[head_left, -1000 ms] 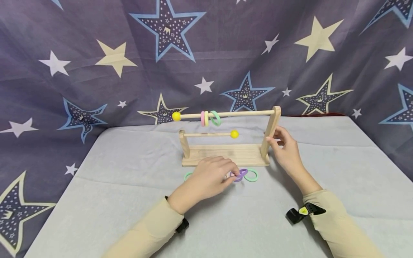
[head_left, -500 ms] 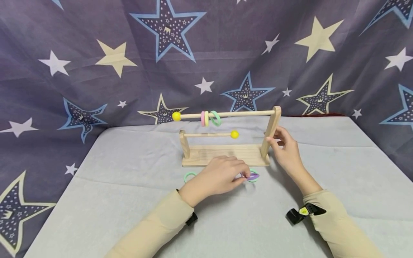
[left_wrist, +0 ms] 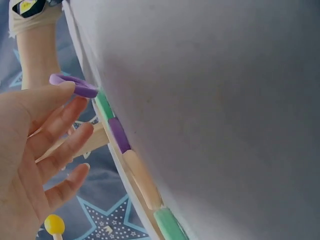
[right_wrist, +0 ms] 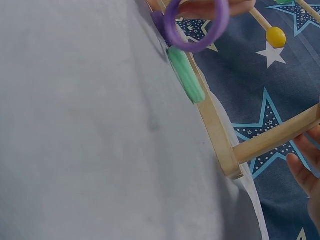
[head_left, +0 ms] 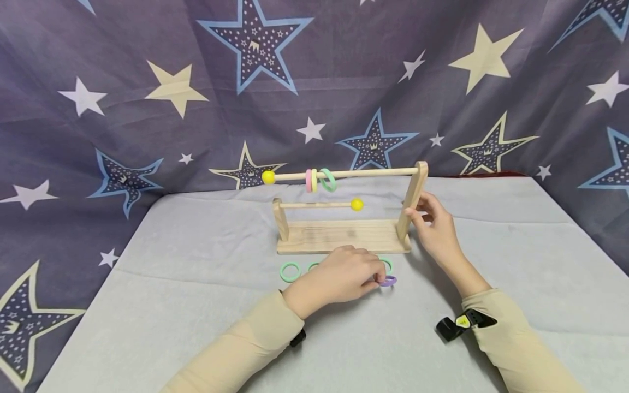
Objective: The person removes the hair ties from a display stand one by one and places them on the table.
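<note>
My left hand (head_left: 339,275) pinches a purple ring (left_wrist: 86,91) between thumb and fingers, above the cloth in front of the wooden stand (head_left: 344,245). My right hand (head_left: 434,229) grips the stand's tall right post (head_left: 413,199), thumb on its near side and fingers behind. A pink ring (head_left: 308,180), a yellow ring (head_left: 314,180) and a green ring (head_left: 334,183) hang on the upper rod. Along the base's front lie another purple ring (left_wrist: 119,135), a beige ring (left_wrist: 142,177) and several green rings (right_wrist: 187,75), partly hidden by my left hand in the head view.
The upper rod (head_left: 378,173) ends at the left in a yellow ball (head_left: 268,177). A shorter lower rod (head_left: 314,206) ends at the right in another yellow ball (head_left: 356,204). Pale cloth (head_left: 196,327) covers the table, with a starry curtain (head_left: 314,82) behind.
My left hand has carried the purple ring to the right and toward me, out from the row, uncovering green rings at left. My right hand has stayed on the post.
</note>
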